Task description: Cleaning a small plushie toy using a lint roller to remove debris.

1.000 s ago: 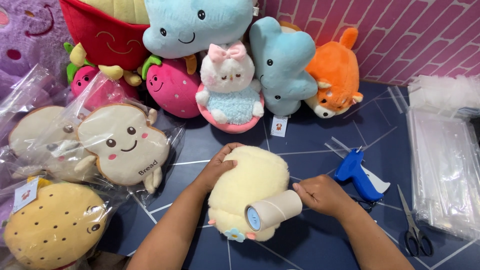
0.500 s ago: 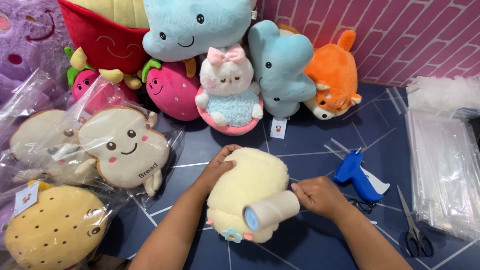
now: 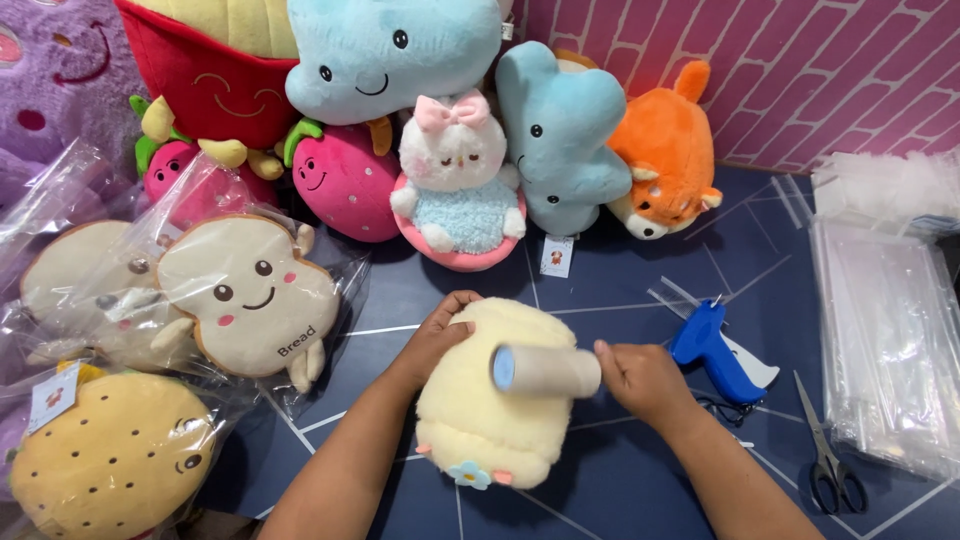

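Both hands work: left hand (image 3: 440, 335) steadies cream plush (image 3: 490, 420), right hand (image 3: 640, 380) grips roller (image 3: 545, 370).

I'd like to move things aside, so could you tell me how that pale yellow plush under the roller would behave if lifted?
The pale yellow plush looks soft and fluffy, so probably light and floppy. Its rounded body likely sags, not rolls. The roller lying on it could roll off.

Toy packing station: dark blue worktop (image 3: 640, 270) before a pink brick wall (image 3: 830, 70); plush toys (image 3: 455, 185) ranged along the wall, clear bags (image 3: 890, 340), tagging gun (image 3: 715, 350) and scissors (image 3: 828, 455) on the worktop.
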